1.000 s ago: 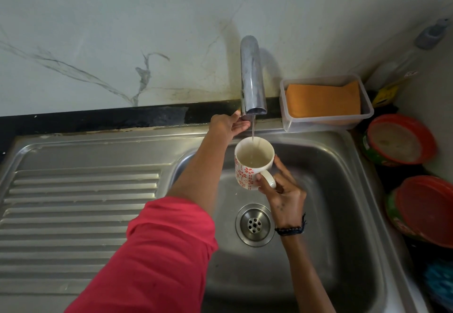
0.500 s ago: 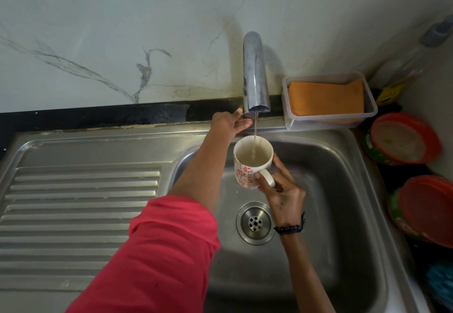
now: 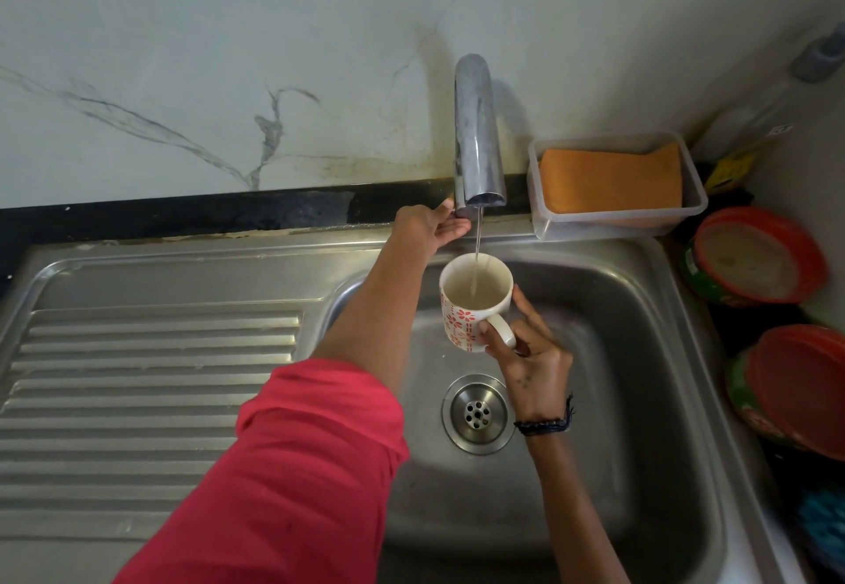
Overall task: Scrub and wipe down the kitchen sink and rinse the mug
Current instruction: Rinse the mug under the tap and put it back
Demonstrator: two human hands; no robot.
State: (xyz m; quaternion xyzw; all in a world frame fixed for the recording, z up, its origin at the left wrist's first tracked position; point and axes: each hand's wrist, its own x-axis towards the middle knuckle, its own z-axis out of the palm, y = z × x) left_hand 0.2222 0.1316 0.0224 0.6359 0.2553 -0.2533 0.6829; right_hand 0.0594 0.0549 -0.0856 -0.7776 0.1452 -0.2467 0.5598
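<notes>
Your left forearm [image 3: 370,309] is crossing the sink's [image 3: 640,400] left rim and blocking the way from the drainboard [image 3: 151,377] into the basin's back left corner. The mug [image 3: 473,300] and your right hand [image 3: 530,355] are filling the middle under the tap [image 3: 478,135]. You are finding open floor in the basin's front and right parts. Along the right edge, two red-lidded tubs [image 3: 759,254] are crowding the rim, and a clear box [image 3: 612,181] is sitting at the back right corner.

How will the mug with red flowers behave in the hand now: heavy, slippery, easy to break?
The mug is probably getting heavier, since tap water runs into it. It looks glazed and wet, so likely slippery. The right hand holds its handle; it would probably chip if dropped into the steel sink.
</notes>
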